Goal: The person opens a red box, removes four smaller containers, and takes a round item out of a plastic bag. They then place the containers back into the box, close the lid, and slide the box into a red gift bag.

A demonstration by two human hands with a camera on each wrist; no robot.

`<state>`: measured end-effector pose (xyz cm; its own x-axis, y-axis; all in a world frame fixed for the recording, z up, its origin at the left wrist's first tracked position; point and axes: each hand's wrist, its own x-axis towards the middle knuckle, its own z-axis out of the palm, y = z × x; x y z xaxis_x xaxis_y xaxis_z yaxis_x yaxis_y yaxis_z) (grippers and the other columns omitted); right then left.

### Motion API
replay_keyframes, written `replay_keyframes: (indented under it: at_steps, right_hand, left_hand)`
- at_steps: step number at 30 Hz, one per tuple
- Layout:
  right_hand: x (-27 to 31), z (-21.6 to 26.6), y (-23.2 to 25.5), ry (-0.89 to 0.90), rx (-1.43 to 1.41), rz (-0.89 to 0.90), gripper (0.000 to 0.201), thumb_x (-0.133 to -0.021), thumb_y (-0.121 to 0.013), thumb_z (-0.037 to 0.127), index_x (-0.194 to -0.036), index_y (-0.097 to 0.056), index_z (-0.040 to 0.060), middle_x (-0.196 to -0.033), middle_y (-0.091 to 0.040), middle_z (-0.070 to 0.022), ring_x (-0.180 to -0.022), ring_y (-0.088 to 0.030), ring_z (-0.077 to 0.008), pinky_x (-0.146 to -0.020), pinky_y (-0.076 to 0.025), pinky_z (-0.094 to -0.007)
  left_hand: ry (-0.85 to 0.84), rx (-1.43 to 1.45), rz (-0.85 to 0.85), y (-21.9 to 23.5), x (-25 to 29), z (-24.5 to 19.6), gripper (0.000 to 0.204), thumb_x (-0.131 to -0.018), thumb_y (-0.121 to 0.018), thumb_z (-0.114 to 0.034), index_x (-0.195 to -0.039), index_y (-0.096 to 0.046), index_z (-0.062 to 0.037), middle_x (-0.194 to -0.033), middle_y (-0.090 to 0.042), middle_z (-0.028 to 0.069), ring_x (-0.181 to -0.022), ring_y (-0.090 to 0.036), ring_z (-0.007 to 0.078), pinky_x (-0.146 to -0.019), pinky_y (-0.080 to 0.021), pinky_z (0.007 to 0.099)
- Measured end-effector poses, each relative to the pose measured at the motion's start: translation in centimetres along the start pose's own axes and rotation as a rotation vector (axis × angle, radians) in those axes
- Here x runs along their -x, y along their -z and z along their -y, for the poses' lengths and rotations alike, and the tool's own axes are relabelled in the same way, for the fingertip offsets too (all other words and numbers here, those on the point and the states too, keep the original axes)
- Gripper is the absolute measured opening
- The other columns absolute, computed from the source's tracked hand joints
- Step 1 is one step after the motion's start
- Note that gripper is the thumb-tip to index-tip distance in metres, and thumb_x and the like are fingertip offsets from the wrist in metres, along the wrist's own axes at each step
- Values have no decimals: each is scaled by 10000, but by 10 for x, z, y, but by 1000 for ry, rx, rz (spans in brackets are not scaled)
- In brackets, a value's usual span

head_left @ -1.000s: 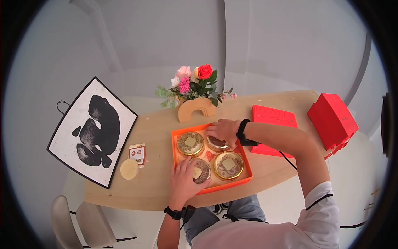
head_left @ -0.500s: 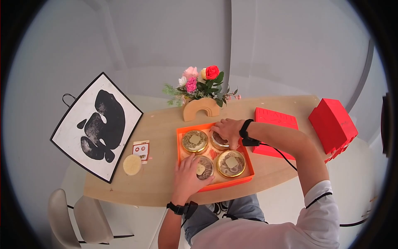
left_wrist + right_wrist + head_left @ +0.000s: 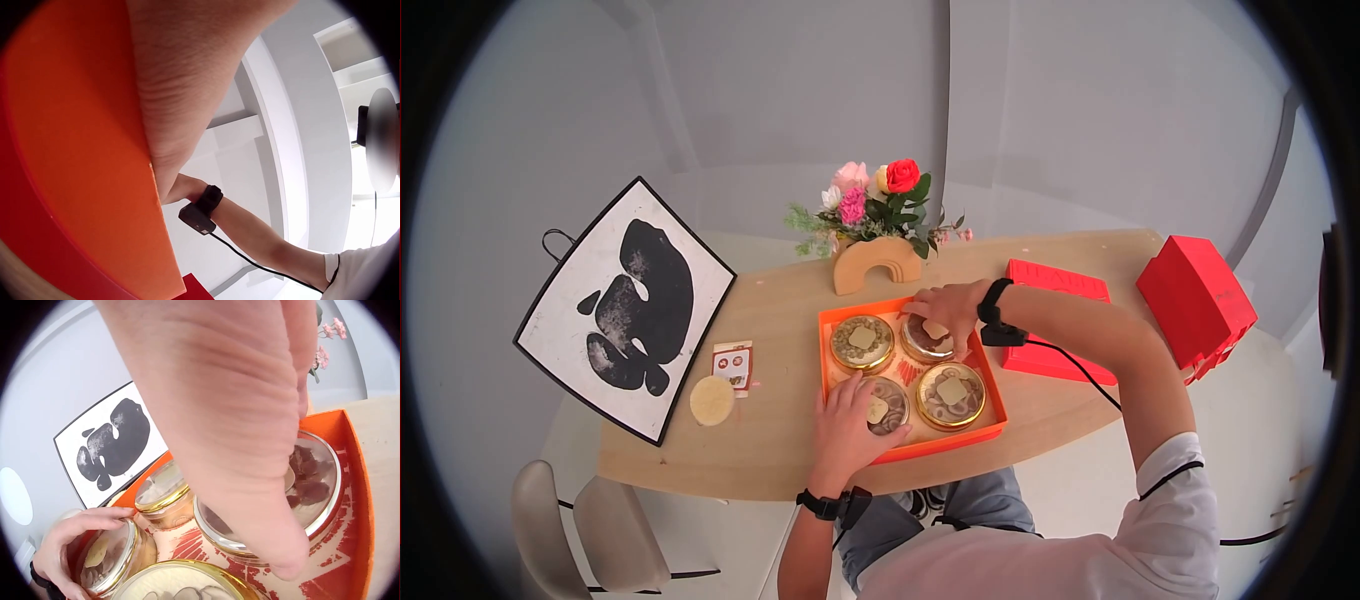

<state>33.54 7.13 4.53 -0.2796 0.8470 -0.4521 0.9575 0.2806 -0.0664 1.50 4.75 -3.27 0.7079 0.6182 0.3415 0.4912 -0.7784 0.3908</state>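
Observation:
An orange box (image 3: 1000, 410) holds several round clear-topped jars with metallic rims. At its near left, my left hand (image 3: 847, 430) grips a silver-rimmed jar (image 3: 892, 407), fingers over the left side and thumb at the near right. My right hand (image 3: 950, 308) grips the far right jar (image 3: 922, 343), which has dark pieces inside; in the right wrist view the thumb of the right hand (image 3: 219, 419) lies along that jar's rim. Gold-rimmed jars stand at far left (image 3: 862, 338) and near right (image 3: 950, 392). The left wrist view shows the left hand (image 3: 181, 75) against the orange box wall (image 3: 94, 162).
A flower arrangement (image 3: 880, 200) in a wooden arch vase (image 3: 855, 266) stands behind the box. Red boxes (image 3: 1055, 280) (image 3: 1195, 300) lie to the right. On the left are a round beige disc (image 3: 712, 400), a small card (image 3: 732, 366) and a black-and-white panel (image 3: 630, 310).
The head view has shifted slightly. More of the far right jar's lid, with its pale label, now shows beneath my right hand. My left hand keeps its hold on the near left jar.

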Motion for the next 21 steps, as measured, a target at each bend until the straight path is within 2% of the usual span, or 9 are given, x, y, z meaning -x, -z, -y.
replay_keyframes:
  at_steps: [11, 13, 21]
  right_hand:
    - [2, 9, 8, -3, -27, 25, 1242, -471, -910, 248, -1540, -298, 83, -1393, -485, -188, -1269, -545, -374, -1005, -505, -435]
    - [1, 13, 9, 2, 4, 50, 1248, -500, -923, 321, -1547, -284, 90, -1449, -439, -192, -1320, -491, -390, -1076, -451, -450]
    - [-9, 9, 0, 33, 22, 39, 1220, -509, -909, 306, -1539, -289, 99, -1445, -420, -203, -1346, -446, -402, -1078, -451, -458]
  left_hand:
    - [-7, -10, 3, 1, -1, 0, 849, -727, -804, -596, -1357, -585, -71, -1478, -511, 133, -1356, -469, 305, -1192, -267, 537]
    - [-8, 11, -8, 0, -1, 0, 845, -722, -806, -594, -1351, -588, -73, -1473, -514, 129, -1350, -473, 298, -1189, -268, 542]
    - [1, -8, 0, 4, -1, -1, 846, -721, -807, -591, -1351, -589, -70, -1472, -516, 121, -1348, -474, 293, -1186, -272, 542]
